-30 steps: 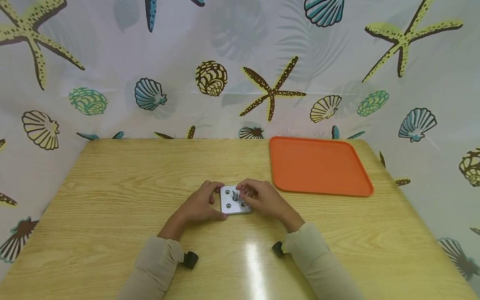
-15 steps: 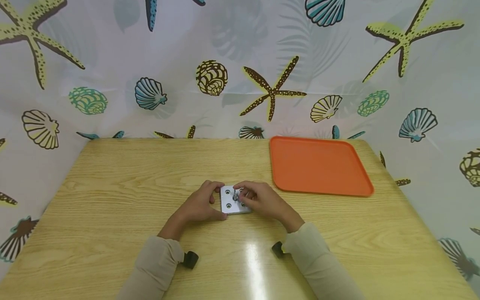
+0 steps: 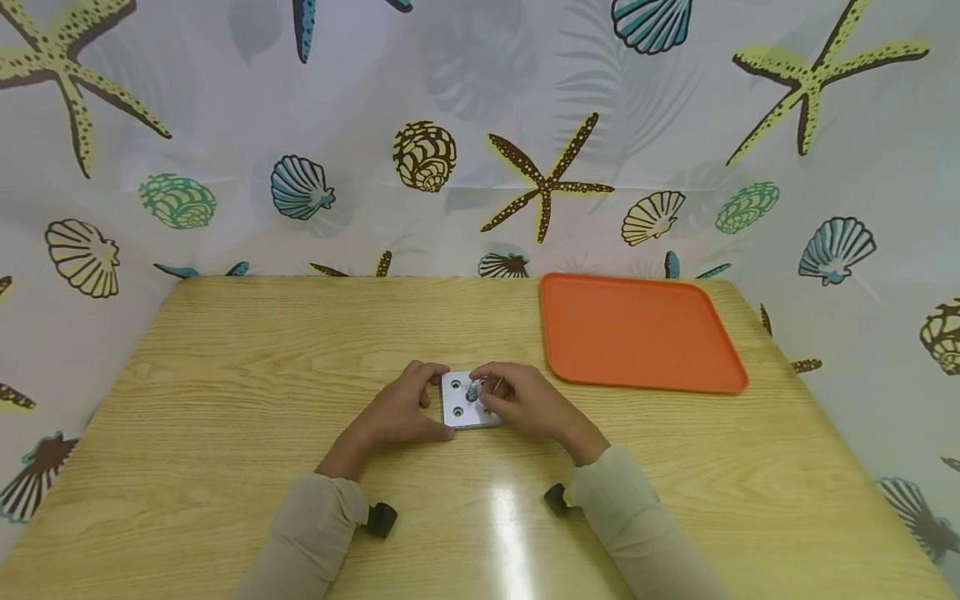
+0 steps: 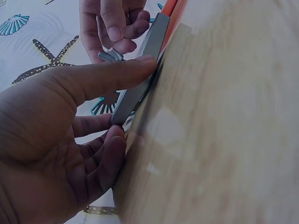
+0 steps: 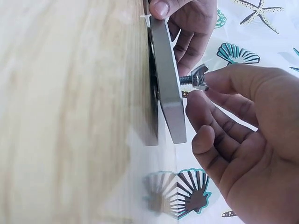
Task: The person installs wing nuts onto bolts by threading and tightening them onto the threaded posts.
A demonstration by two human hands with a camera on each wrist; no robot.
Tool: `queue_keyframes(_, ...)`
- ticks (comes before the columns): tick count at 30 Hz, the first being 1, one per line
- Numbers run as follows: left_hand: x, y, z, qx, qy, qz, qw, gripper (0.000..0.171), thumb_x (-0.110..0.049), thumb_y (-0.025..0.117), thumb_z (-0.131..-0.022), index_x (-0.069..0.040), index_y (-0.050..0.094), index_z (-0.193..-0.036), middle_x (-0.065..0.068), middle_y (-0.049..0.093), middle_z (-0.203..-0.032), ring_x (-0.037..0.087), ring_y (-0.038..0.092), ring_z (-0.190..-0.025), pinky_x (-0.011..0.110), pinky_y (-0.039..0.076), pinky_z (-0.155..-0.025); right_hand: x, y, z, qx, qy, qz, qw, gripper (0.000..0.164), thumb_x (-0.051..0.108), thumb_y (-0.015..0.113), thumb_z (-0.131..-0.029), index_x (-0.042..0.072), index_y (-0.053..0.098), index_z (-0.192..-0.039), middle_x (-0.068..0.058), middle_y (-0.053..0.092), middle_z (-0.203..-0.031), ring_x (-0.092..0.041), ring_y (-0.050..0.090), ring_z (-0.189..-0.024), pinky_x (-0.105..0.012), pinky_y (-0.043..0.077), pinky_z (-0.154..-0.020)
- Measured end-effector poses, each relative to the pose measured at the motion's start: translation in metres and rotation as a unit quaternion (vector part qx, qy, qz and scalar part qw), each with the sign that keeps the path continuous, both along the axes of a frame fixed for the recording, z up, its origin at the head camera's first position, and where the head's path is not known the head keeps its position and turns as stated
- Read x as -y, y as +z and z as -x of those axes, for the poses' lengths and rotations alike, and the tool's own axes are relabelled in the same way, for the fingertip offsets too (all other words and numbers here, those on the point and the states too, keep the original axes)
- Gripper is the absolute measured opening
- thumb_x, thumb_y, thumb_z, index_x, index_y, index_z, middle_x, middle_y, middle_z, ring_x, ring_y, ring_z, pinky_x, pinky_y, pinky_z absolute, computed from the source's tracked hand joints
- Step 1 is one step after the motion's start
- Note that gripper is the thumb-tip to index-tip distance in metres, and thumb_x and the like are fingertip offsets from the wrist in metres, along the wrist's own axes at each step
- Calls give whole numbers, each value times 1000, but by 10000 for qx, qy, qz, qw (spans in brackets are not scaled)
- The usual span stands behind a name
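Note:
A square metal plate with countersunk holes lies near the middle of the wooden table. My left hand holds it at the left, thumb on the near edge and fingers at the far edge. From the plate's centre a threaded bolt stands up, carrying a wing nut. The thumb and forefinger of my right hand pinch the wing nut from the right, while the other fingers curl below. Bare thread shows between the nut and the plate in the right wrist view. The plate's right side is partly hidden by my right hand.
An orange tray lies at the back right of the table. Behind the table hangs a white cloth printed with shells and starfish. Black wrist cameras sit below both sleeves.
My right fingers have shifted slightly around the wing nut, and its wings have turned. The left hand and the plate stay in place.

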State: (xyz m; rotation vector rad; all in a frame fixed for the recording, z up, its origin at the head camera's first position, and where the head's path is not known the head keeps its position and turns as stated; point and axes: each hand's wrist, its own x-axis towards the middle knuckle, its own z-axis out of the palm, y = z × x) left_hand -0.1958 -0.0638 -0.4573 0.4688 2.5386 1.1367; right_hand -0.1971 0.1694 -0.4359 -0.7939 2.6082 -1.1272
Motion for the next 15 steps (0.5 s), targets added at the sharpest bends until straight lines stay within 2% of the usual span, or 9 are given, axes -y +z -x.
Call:
queue_keyframes(9,0,0,0,-25,24,113,9999,86,-30,90,-72,-16,46,-144,3,49,-122,18,47,-93,31,40,-76,0,5,-2,-10,-239,187,9995,21,7,61,-96,1,68,-115,-13,72,-110,-17,69,-90,-21,54,-77)
queue_keyframes(15,0,2,-1,-4,10,100,9999,85,-30,90,-73,-16,46,-144,4,49,-120,18,47,-93,31,40,-76,1,5,-1,9,-361,250,9990,21,5,60,-94,1,71,-111,-14,73,-109,-16,70,-86,-19,54,-72)
